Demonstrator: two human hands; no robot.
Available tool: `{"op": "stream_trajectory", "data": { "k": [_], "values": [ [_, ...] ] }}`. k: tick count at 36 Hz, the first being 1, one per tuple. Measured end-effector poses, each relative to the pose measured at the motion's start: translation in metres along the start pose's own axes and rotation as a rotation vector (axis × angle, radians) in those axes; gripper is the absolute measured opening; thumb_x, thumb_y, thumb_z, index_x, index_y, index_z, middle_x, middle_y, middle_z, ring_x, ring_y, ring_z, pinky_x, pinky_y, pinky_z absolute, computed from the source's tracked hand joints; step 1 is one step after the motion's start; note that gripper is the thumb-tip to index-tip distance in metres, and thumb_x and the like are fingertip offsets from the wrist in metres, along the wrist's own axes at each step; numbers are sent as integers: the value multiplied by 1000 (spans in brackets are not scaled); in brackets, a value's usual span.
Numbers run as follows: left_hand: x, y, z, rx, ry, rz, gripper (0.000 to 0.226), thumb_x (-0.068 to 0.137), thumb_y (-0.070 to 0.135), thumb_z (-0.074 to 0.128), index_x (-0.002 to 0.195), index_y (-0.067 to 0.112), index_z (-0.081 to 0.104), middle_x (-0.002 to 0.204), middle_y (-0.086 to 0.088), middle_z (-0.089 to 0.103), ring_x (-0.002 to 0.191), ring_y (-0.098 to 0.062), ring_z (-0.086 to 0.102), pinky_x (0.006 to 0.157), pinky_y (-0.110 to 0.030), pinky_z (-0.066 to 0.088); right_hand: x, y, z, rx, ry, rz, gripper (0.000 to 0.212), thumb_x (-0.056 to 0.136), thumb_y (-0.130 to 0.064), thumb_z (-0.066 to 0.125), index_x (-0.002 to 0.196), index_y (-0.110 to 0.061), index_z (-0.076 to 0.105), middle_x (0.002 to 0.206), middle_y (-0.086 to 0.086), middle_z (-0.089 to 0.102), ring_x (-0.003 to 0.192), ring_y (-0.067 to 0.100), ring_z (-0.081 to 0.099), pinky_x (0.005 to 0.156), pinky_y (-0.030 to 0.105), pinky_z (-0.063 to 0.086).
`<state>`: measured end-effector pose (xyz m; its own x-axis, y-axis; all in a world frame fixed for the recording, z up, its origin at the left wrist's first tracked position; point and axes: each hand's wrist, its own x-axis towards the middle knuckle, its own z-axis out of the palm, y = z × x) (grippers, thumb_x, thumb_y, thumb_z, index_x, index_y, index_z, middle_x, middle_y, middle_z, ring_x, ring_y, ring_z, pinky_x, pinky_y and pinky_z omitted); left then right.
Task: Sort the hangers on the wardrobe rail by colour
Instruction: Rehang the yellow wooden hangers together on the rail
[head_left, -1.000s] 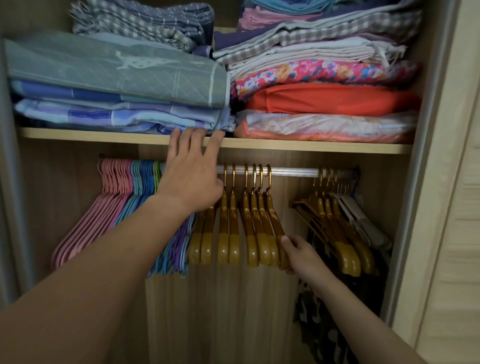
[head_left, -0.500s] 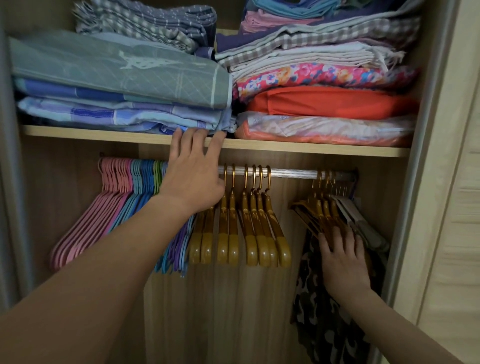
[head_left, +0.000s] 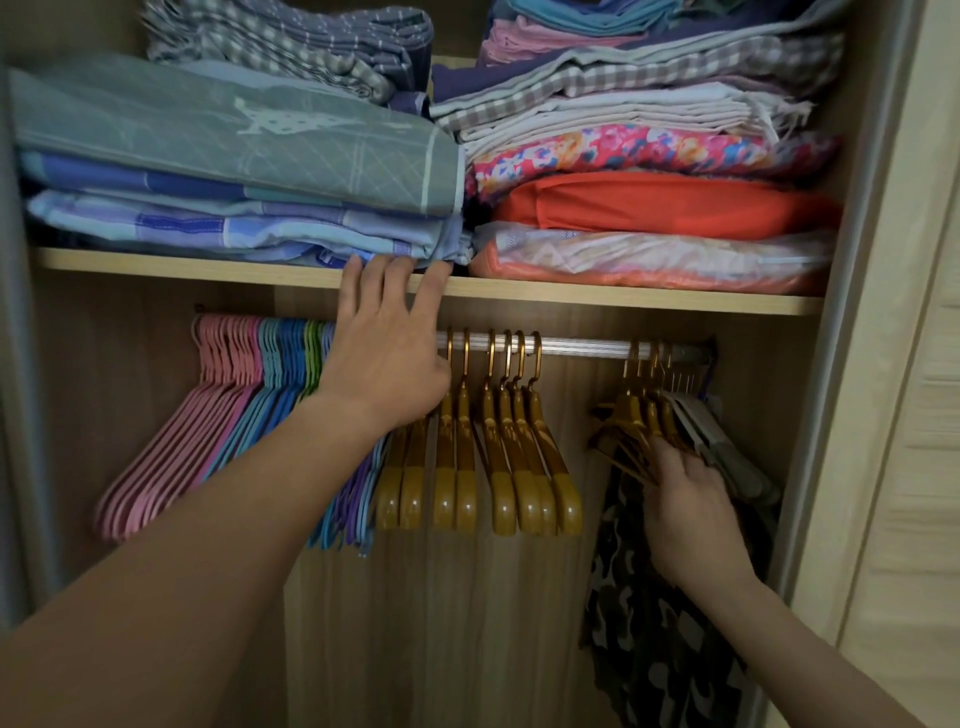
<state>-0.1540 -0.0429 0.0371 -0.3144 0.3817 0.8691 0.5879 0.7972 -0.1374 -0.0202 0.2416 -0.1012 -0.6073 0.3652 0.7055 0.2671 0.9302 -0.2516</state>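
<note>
Your left hand (head_left: 387, 358) lies flat with fingers straight against the shelf edge (head_left: 623, 300), covering the rail (head_left: 582, 347) beside the middle golden hangers (head_left: 498, 457). Your right hand (head_left: 685, 499) curls into the golden hangers at the rail's right end (head_left: 631, 415); whether it grips one, I cannot tell.

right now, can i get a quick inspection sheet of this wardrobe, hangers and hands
surface: wardrobe rail, bare stretch between two gold groups
job's things: pink hangers far left, then blue hangers; gold hangers mid-rail; second gold group and grey hangers at right
clutter: camouflage garment hanging low right
hands: left hand open, fingers on the shelf edge; right hand on the second gold group, grip unclear
cables: nothing seen
surroundings: folded linens stacked on the shelf
</note>
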Motion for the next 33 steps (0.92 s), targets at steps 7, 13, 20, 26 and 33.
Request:
{"op": "stream_trajectory", "data": {
  "k": [7,13,20,26,33],
  "values": [
    [0,0,1,6,9,0,88,74,31,64,154,14,28,150,-20,37,147,-40,26,126,-58,8,16,-17,-29,407,39,264,51,100,-10,57,147,-23,44,114,1,64,83,11,64,78,32,55],
    [0,0,3,17,8,-4,88,74,32,62,154,15,28,150,-21,37,147,-41,27,126,-58,8,36,-15,-24,384,15,250,39,101,-14,56,139,-23,54,117,5,68,88,20,68,76,39,59],
    [0,0,2,18,-10,2,91,76,33,67,155,17,26,152,-20,35,148,-39,24,127,-57,6,58,-17,-13,384,-55,275,34,101,-16,56,135,-23,56,119,4,66,99,24,67,85,41,58],
    [-3,-1,-4,-9,-62,-1,95,78,31,67,159,19,19,159,-18,27,154,-37,15,128,-54,2,14,-10,15,457,-328,394,25,103,-16,54,125,-25,61,109,-8,61,97,11,60,72,23,50],
    [-93,39,-13,-474,-182,-128,78,93,22,66,160,28,26,168,-1,13,156,-23,12,127,-42,14,-116,6,69,655,-525,657,23,101,-15,54,91,-30,68,103,8,68,94,25,66,84,41,59]
  ]
}}
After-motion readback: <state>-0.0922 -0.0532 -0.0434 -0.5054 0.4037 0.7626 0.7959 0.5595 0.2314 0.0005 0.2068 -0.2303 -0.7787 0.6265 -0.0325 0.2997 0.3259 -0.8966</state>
